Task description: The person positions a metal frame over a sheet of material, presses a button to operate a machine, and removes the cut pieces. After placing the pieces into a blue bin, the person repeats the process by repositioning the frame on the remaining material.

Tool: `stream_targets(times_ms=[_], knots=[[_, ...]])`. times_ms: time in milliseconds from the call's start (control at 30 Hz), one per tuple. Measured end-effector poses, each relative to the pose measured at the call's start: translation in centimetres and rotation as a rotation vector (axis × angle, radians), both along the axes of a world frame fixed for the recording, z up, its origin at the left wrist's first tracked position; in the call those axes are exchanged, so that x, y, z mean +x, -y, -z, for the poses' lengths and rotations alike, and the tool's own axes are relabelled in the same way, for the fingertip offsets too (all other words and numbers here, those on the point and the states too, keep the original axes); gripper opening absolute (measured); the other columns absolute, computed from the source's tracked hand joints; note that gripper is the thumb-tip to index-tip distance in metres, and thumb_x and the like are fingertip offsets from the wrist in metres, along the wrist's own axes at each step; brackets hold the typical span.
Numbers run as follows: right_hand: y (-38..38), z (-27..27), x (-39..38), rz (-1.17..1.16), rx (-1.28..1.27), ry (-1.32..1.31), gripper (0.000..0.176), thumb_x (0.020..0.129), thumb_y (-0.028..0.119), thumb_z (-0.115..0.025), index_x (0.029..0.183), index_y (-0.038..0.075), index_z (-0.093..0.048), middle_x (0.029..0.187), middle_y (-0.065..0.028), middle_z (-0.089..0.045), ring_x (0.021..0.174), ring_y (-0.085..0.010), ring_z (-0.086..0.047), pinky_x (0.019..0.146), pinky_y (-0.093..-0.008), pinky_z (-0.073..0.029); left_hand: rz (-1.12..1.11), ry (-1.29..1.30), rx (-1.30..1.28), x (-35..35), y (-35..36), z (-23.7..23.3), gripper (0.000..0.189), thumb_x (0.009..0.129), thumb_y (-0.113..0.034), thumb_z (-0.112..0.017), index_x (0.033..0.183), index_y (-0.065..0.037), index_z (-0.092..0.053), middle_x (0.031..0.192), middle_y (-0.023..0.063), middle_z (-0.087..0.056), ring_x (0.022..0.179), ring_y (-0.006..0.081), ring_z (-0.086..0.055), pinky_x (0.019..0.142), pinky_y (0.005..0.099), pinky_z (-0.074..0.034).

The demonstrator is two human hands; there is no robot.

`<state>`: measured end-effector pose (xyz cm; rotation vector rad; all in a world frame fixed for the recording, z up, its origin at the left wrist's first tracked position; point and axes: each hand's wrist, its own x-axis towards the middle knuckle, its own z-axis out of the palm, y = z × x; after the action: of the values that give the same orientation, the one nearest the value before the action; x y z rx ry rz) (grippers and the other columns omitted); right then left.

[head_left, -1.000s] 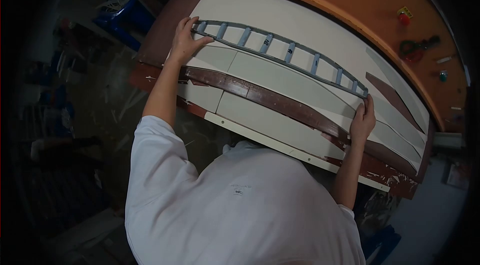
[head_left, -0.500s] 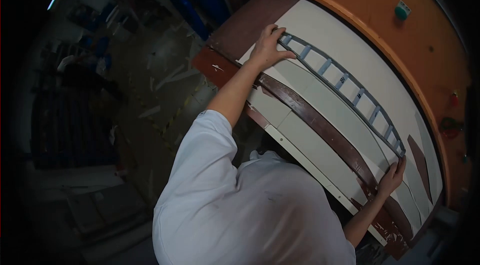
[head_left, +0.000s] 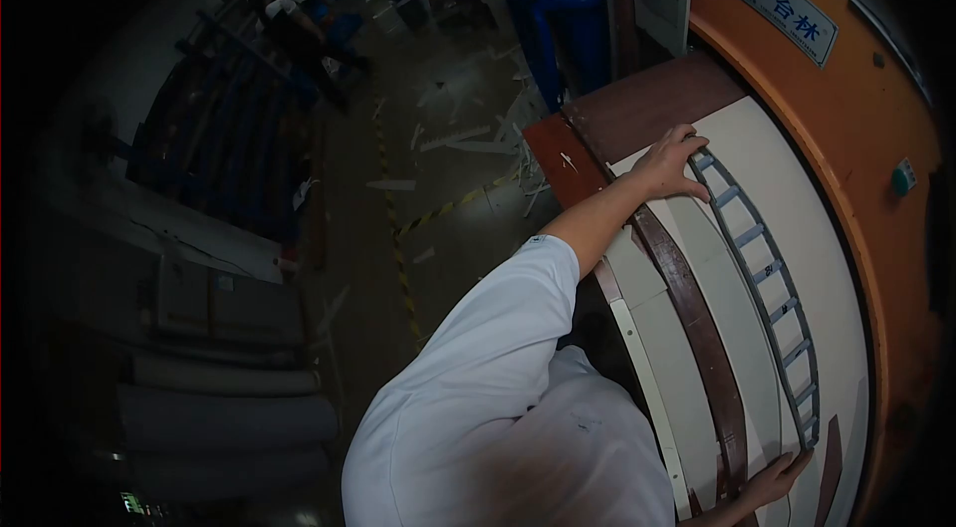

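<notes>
On white panel (head_left: 841,258), lengthwise between dark brown strip (head_left: 697,318) and panel's outer edge: grey-blue ladder-shaped strip (head_left: 765,274), lying flat and curved. Left hand (head_left: 669,166) is curled over its far end, gripping. Right hand (head_left: 772,484) reaches near end; grip cannot be told. Advisable: keep both ends level, pull evenly, avoid twisting rungs.

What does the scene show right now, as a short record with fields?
Left hand: grip over the upper end of the ladder-shaped frame
Right hand: at the frame's lower end; grip unclear
Frame: blue-grey, curved, lying on the white panel
Beside it: dark brown curved strip
Machine: orange body with Tailin label
Floor: scraps scattered
</notes>
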<state>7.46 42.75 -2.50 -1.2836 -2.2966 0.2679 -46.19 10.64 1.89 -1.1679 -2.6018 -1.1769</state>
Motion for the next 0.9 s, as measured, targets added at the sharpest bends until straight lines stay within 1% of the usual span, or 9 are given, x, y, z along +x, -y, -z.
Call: stream_targets(times_ms=[167,233,267,300,367,533,633,767,900], knots=[[0.6,-0.7,-0.2,-0.074,-0.133,-0.159,0.053,0.106,0.025,-0.046,0.153,0.002,-0.045,0.147,-0.0239,-0.056,0.129,-0.0387,-0.060,0.105,-0.0442,-0.049,-0.033,-0.004,0.011,0.5,-0.3,-0.6,0.094,0.062,-0.042,-0.096,0.139,-0.006,-0.058,0.146,0.0184,-0.045,0.137,0.0373,-0.046,0.113,0.0451,-0.043],[2.3,-2.9,-1.6,-0.099,-0.232,-0.294,0.053,0.101,0.015,-0.050,0.150,-0.004,-0.046,0.142,-0.0274,-0.059,0.127,-0.0360,-0.062,0.105,-0.0402,-0.047,0.035,0.009,0.017,0.0,-0.9,-1.1,0.088,0.067,-0.037,-0.094,0.140,-0.005,-0.057,0.145,0.0197,-0.047,0.133,0.0373,-0.050,0.112,0.0447,-0.045],[2.3,-2.0,-1.8,-0.054,-0.272,-0.449,0.052,0.100,0.014,-0.053,0.148,-0.004,-0.049,0.139,-0.0271,-0.062,0.125,-0.0364,-0.063,0.105,-0.0409,-0.047,0.052,0.001,0.007,0.3,-1.5,-1.0,0.087,0.068,-0.037,-0.094,0.140,-0.005,-0.057,0.145,0.0194,-0.047,0.133,0.0371,-0.051,0.112,0.0448,-0.045],[2.3,-2.6,-1.4,-0.068,-0.170,-0.286,0.052,0.099,0.013,-0.055,0.148,-0.002,-0.050,0.137,-0.0263,-0.063,0.123,-0.0361,-0.064,0.105,-0.0411,-0.046,0.065,-0.006,-0.012,0.2,-1.8,-0.6,0.086,0.069,-0.036,-0.094,0.140,-0.005,-0.057,0.146,0.0191,-0.047,0.133,0.0368,-0.051,0.112,0.0448,-0.045],[2.4,-2.7,-1.0,-0.044,-0.121,-0.210,0.051,0.097,0.015,-0.056,0.146,0.001,-0.053,0.134,-0.0257,-0.065,0.122,-0.0366,-0.063,0.105,-0.0421,-0.045,0.064,-0.010,-0.051,0.0,-1.6,-0.1,0.085,0.070,-0.035,-0.093,0.141,-0.005,-0.057,0.146,0.0185,-0.046,0.133,0.0363,-0.051,0.112,0.0449,-0.046],[2.2,-2.3,-1.2,-0.049,-0.206,-0.347,0.053,0.097,0.017,-0.057,0.149,0.006,-0.053,0.134,-0.0204,-0.067,0.124,-0.0339,-0.061,0.110,-0.0433,-0.040,0.026,-0.087,-0.104,-0.3,-1.1,0.0,0.083,0.073,-0.033,-0.093,0.142,-0.006,-0.056,0.147,0.0165,-0.046,0.133,0.0350,-0.052,0.112,0.0445,-0.046],[2.4,-2.6,-1.1,-0.035,-0.166,-0.273,0.051,0.097,0.015,-0.056,0.147,0.005,-0.054,0.133,-0.0213,-0.067,0.123,-0.0345,-0.062,0.109,-0.0432,-0.041,-0.004,-0.142,-0.135,-0.7,-0.9,0.3,0.085,0.070,-0.034,-0.094,0.142,-0.009,-0.057,0.145,0.0142,-0.047,0.133,0.0335,-0.052,0.111,0.0432,-0.046],[2.1,-2.1,-1.0,-0.034,-0.210,-0.364,0.051,0.096,0.012,-0.057,0.147,0.002,-0.055,0.132,-0.0243,-0.067,0.121,-0.0312,-0.065,0.105,-0.0412,-0.046,0.002,-0.138,-0.107,-0.6,-0.9,0.3,0.084,0.070,-0.034,-0.094,0.141,-0.009,-0.058,0.144,0.0146,-0.048,0.134,0.0340,-0.051,0.111,0.0431,-0.046],[2.1,-2.3,-1.2,-0.066,-0.278,-0.465,0.051,0.097,0.008,-0.056,0.147,-0.001,-0.052,0.137,-0.0249,-0.064,0.131,-0.0288,-0.061,0.110,-0.0378,-0.043,-0.015,-0.145,-0.116,-0.9,-0.8,0.7,0.085,0.070,-0.038,-0.094,0.142,-0.011,-0.057,0.147,0.0145,-0.046,0.135,0.0341,-0.050,0.111,0.0440,-0.046]])
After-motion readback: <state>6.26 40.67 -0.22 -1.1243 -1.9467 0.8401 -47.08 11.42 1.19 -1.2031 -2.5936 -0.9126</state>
